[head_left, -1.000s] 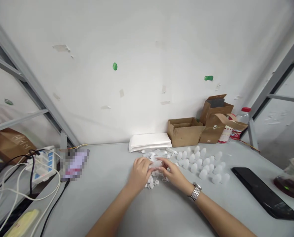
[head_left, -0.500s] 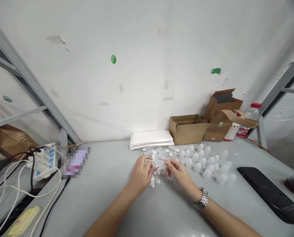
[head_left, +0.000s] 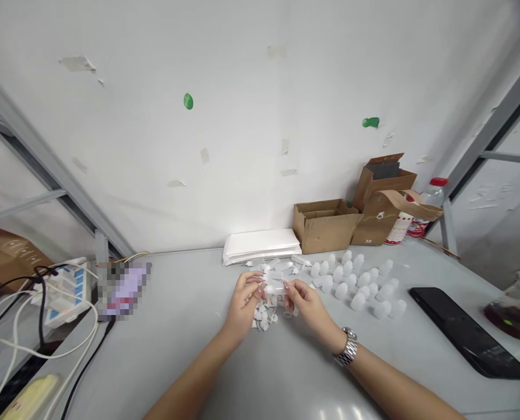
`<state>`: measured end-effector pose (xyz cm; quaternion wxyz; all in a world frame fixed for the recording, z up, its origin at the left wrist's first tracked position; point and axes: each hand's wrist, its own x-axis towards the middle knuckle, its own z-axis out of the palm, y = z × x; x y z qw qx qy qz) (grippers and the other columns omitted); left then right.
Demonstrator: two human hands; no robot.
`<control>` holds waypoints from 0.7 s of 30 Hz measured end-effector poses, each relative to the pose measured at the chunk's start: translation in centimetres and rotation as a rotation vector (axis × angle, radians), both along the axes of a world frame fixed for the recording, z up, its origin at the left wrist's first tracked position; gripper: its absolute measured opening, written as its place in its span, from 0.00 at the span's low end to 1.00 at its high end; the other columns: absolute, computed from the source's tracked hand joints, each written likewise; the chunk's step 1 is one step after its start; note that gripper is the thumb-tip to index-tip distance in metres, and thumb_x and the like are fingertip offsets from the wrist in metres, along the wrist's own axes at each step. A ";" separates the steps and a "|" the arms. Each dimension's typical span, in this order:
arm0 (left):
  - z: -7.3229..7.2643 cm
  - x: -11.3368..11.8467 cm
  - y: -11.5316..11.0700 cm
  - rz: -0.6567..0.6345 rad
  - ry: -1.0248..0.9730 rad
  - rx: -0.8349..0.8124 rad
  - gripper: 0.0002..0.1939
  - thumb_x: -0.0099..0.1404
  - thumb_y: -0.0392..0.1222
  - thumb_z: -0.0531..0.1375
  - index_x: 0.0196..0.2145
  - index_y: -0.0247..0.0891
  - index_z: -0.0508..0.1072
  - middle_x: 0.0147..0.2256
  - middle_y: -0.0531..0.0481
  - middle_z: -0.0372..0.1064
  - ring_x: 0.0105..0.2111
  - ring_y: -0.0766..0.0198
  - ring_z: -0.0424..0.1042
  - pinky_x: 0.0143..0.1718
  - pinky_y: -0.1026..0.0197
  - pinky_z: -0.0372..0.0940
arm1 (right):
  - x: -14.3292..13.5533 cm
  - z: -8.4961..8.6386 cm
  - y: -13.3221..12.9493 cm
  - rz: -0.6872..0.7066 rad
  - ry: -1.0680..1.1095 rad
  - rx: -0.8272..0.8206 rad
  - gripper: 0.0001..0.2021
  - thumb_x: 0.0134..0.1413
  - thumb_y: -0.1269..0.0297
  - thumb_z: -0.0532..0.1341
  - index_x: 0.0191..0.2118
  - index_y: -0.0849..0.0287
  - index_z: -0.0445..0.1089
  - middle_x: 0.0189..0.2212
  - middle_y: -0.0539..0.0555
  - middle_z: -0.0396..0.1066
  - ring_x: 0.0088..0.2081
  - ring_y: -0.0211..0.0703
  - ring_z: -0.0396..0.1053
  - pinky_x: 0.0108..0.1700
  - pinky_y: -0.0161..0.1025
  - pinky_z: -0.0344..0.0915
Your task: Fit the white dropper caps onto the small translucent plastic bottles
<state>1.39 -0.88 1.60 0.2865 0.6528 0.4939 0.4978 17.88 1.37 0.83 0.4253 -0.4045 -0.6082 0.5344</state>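
Between my two hands lies a small translucent white plastic tube (head_left: 275, 289), held roughly level. My left hand (head_left: 241, 306) is closed with thumb and fingers pinching its left end. At the other end, my right hand (head_left: 307, 303) grips it between thumb and fingertips; a metal watch is on that wrist. Below the tube is a heap of small white plastic pieces (head_left: 263, 318), partly hidden by my hands. More translucent tubes with narrow tips (head_left: 281, 266) lie just behind. To the right, several frosted, round-topped pieces (head_left: 341, 291) stand in loose rows on the grey table (head_left: 190, 350).
White flat packs (head_left: 262, 242) lie against the wall, beside an open cardboard box (head_left: 330, 230), a brown bag (head_left: 376, 221) and a red-capped bottle (head_left: 432, 198). A black phone-like slab (head_left: 467, 332) is at right. Cables and a power strip (head_left: 65, 294) occupy the left.
The view has shifted slightly to the right. The tube now shows more plainly, stretched level between both hands, which still hold it.
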 end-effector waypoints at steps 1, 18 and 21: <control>-0.1 0.0 0.2 0.011 -0.074 -0.042 0.19 0.63 0.46 0.50 0.20 0.36 0.70 0.42 0.44 0.60 0.46 0.58 0.61 0.47 0.57 0.58 | -0.1 -0.1 -0.1 -0.005 0.006 0.018 0.19 0.52 0.46 0.52 0.24 0.58 0.59 0.18 0.46 0.61 0.20 0.34 0.58 0.25 0.34 0.57; 0.2 -1.0 0.9 -0.114 -0.369 -0.185 0.18 0.60 0.49 0.53 0.21 0.35 0.73 0.48 0.43 0.60 0.47 0.55 0.62 0.48 0.56 0.58 | 0.8 1.2 0.4 -0.084 0.095 -0.091 0.21 0.49 0.45 0.55 0.19 0.58 0.58 0.12 0.45 0.57 0.16 0.32 0.53 0.22 0.33 0.53; 0.4 -1.2 1.1 -0.044 -0.402 -0.199 0.16 0.61 0.50 0.52 0.31 0.36 0.72 0.48 0.43 0.61 0.46 0.55 0.64 0.44 0.56 0.60 | 0.9 1.3 0.3 -0.057 0.117 -0.091 0.21 0.49 0.45 0.54 0.20 0.59 0.59 0.13 0.45 0.58 0.16 0.33 0.55 0.22 0.33 0.54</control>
